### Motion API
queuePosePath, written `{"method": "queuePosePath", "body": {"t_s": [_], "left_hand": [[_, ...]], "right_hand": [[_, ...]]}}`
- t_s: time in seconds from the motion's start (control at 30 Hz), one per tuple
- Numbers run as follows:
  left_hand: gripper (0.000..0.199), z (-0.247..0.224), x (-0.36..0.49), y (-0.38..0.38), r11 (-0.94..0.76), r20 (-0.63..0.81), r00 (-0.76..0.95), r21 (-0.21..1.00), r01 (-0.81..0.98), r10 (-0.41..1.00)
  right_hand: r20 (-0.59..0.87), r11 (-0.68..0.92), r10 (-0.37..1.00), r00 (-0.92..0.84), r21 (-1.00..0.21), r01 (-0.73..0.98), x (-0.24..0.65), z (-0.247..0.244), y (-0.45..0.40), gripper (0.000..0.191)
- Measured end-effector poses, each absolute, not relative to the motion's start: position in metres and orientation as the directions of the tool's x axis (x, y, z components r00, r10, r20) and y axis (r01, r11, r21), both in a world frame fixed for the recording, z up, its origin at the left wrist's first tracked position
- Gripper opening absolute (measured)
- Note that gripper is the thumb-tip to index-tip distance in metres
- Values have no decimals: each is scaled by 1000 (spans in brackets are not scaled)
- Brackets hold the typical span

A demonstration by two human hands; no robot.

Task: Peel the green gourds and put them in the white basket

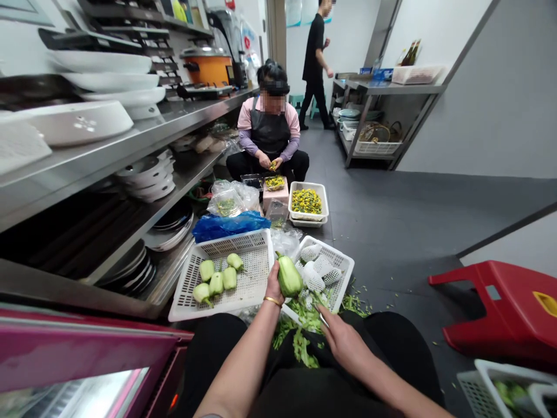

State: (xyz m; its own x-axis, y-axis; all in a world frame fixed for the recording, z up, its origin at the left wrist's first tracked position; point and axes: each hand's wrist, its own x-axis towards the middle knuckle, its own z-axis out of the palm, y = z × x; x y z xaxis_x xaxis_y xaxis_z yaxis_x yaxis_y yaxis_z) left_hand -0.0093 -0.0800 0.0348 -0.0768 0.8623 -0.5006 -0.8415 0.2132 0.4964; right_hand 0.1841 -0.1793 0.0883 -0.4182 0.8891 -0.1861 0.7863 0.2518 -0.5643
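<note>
Forearms (252, 354) apart, left fingers (273, 280) grasp a green vegetable (289, 277) near basket rims (217, 310), right fingers (334, 325) a tool (323, 319).

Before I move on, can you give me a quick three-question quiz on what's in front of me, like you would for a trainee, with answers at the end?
1. Multiple choice: which of the person's own hands holds up the large pale green vegetable? A) the right, B) the left, C) both.
2. True or false: in the picture, the red stool is on the far left.
3. Count: how many smaller vegetables lie in the white basket next to the blue plastic bag?

Key:
1. B, the left hand.
2. False; the red stool is at the right edge.
3. Five.
</note>
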Motion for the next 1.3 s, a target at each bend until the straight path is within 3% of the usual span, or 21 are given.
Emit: {"method": "queuePosePath", "body": {"t_s": [0.1,0.3,0.5,0.6,0.7,0.83,0.97,1.1,1.3], "left_hand": [[42,40,-8,-80,180,-538,-111,459,-870,836],[40,49,2,-86,194,-545,-87,437,-878,834],[37,48,-4,-83,87,-568,-196,433,-897,799],[36,48,-4,-81,73,-588,-204,412,-908,783],[34,51,-1,-82,53,-605,-218,397,-916,766],[32,54,0,-84,46,-615,-226,394,-918,755],[35,55,-6,-84,85,-602,-170,372,-924,780],[38,56,-9,-86,144,-532,-60,335,-931,845],[47,45,-10,-91,275,-422,119,331,-903,899]], "right_hand": [[-261,234,868,-423,-536,811,205,84,-193,46],[-72,293,911,-407,-581,759,168,101,-150,47],[-156,277,885,-440,-584,763,183,63,-187,47],[-81,303,901,-427,-588,750,185,72,-183,46],[-1,385,889,-457,-536,751,167,83,-166,47],[-48,413,876,-481,-442,796,165,66,-173,49],[5,396,883,-469,-541,742,197,53,-194,49],[54,351,903,-426,-664,660,194,92,-165,45],[-85,229,913,-398,-701,676,148,148,-86,41]]}}
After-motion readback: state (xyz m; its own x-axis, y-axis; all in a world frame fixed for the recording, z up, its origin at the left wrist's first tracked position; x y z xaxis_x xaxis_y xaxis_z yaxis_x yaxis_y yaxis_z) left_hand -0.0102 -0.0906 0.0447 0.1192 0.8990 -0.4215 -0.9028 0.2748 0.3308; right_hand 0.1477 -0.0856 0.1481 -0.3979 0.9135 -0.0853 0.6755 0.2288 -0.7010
